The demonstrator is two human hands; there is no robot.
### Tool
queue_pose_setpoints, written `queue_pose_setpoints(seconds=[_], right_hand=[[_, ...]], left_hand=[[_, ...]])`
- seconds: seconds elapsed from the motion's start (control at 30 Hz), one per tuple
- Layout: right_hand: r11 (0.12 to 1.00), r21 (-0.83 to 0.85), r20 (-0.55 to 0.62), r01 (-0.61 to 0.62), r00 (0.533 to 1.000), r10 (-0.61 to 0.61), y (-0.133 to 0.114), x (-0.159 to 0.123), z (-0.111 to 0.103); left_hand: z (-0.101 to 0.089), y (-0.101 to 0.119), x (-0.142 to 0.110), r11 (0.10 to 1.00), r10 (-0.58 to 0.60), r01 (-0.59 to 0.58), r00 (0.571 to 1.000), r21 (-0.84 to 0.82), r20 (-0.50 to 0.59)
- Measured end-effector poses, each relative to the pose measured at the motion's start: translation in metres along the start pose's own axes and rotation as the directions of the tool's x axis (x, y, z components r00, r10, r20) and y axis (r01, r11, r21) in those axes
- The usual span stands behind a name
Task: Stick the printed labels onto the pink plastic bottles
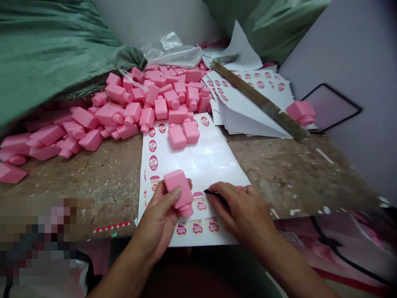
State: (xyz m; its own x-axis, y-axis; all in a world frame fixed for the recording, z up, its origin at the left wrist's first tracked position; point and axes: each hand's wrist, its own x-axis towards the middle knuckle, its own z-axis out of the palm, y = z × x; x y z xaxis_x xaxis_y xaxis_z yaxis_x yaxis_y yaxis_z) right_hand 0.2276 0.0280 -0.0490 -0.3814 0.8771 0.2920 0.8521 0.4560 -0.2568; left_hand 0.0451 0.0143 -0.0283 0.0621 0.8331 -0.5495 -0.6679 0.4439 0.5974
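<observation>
- Nearest, left hand clasping a pink plastic bottle, tilted, just above a sheet of round stickers
- Right hand pinching a thin black tool against that sheet
- Two more pink bottles lying on the sheet
- Beyond, on the stained tabletop, a heap of pink bottles and stacked sticker sheets under a long wooden stick
- Farthest, green woven sacks

head-worn | forward and down | close above left hand, right hand
</observation>
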Motion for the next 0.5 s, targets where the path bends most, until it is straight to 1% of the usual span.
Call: queue_pose_setpoints(seconds=[0.1, 0.23, 0.37, 0.43, 0.5], right_hand=[[0.999, -0.031, -0.010, 0.017, 1.000, -0.018, -0.001, -0.002, 0.000], [0.997, -0.082, -0.018, 0.005, 1.000, -0.006, -0.005, -0.003, 0.000], [0.994, -0.105, -0.018, -0.016, 1.000, 0.014, -0.008, -0.003, 0.000], [0.996, -0.075, 0.003, -0.045, 0.999, 0.045, -0.007, -0.002, -0.001], [0.994, 0.019, 0.050, -0.106, 0.993, 0.105, -0.005, -0.001, -0.003]], left_hand=[[0.002, 0.001, 0.001, 1.000, -0.002, 0.002, 1.000, 0.027, 0.005], [0.003, 0.004, 0.009, 0.996, 0.031, -0.033, 0.999, 0.088, 0.020], [0.002, 0.005, 0.013, 0.995, 0.011, -0.013, 1.000, 0.104, 0.022], [0.002, 0.005, 0.013, 0.994, 0.005, -0.007, 1.000, 0.105, 0.015], [0.002, 0.005, 0.013, 0.995, 0.002, -0.003, 1.000, 0.100, 0.008]])
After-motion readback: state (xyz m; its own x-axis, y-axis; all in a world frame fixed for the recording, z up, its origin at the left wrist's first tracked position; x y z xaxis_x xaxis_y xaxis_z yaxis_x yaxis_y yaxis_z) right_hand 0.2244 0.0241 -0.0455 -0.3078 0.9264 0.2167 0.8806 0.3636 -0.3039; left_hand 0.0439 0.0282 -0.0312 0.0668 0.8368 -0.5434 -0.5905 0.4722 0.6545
